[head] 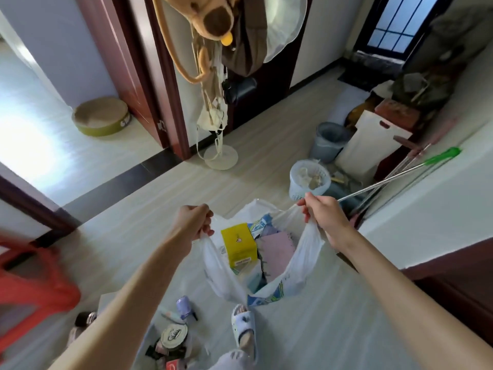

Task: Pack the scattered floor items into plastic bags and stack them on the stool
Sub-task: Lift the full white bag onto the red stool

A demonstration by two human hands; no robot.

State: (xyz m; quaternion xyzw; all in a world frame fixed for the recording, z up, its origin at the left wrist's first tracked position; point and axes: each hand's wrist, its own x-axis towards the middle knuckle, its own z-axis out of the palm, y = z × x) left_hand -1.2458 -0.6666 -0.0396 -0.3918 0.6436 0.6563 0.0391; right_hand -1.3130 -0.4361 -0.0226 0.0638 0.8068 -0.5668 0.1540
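White translucent plastic bag [301,265] hangs at frame centre, mouth spread. The left hand [193,222] grips its handle at nine o'clock, the right hand [321,214] pinches the other at two o'clock. Inside stands a yellow cardboard box [238,245]; red plastic stool [32,284] at nine o'clock.

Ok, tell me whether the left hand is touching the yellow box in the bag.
Apart. The head view shows the left hand gripping the plastic bag by its handle, with white bag film and a clear gap between it and the yellow box.
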